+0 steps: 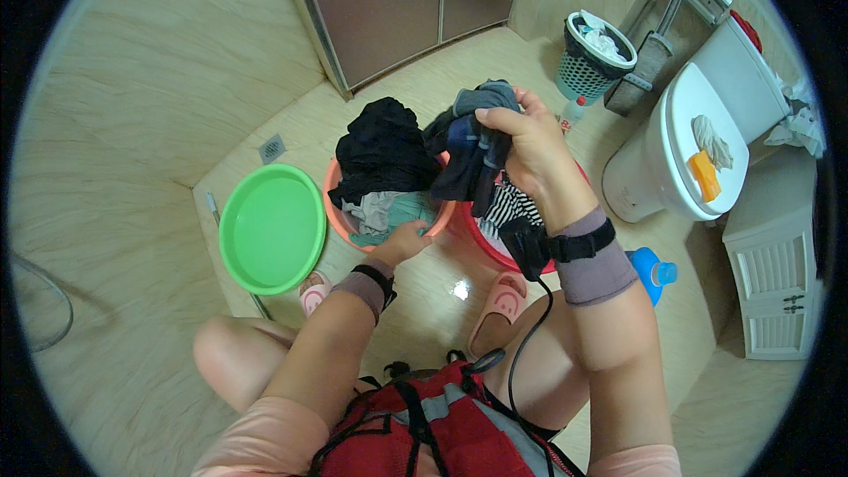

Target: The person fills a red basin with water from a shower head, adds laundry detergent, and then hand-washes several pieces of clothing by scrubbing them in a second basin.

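In my raised right hand (537, 137) is a bunch of dark clothes (468, 146), grey and navy, gripped between thumb and fingers. It hangs above the gap between two basins. My left hand (402, 243) is closed on the near rim of an orange basin (334, 203), thumb on the inner side. Black clothing (384, 150) heaps over that basin's far side, with a teal cloth (402, 214) and a pale grey cloth (371, 212) nearer me. Under my right wrist, a red basin (495, 252) contains black-and-white striped clothing (521, 203); my right arm hides part of it.
A green basin (272, 230) sits at the left by a floor drain (271, 148). To the right are a toilet (640, 168) with an orange item (704, 177) on its lid, a blue bottle (649, 274), a waste bin (587, 71) and a small bottle (573, 112).
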The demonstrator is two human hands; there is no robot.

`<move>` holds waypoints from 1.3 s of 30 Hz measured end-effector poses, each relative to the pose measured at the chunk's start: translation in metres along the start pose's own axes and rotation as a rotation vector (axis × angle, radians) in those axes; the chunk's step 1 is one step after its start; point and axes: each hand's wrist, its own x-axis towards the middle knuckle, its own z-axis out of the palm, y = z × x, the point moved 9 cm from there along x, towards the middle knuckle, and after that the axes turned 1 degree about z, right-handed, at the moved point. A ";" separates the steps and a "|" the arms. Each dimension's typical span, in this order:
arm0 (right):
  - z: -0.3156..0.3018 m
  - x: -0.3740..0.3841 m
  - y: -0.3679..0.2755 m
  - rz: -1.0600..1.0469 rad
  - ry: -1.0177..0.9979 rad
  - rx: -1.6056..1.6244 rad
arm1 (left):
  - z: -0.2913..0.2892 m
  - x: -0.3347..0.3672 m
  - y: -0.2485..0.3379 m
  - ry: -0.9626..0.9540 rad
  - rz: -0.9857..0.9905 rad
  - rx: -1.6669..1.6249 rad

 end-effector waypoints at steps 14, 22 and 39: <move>-0.031 0.003 0.008 0.015 0.058 -0.067 | 0.016 -0.027 0.017 -0.015 0.017 0.589; -0.032 -0.009 0.000 0.026 0.049 -0.020 | -0.001 -0.062 -0.003 0.142 -0.093 0.664; -0.059 -0.043 -0.021 0.015 0.098 0.015 | 0.004 -0.033 -0.015 -0.106 -0.460 -0.322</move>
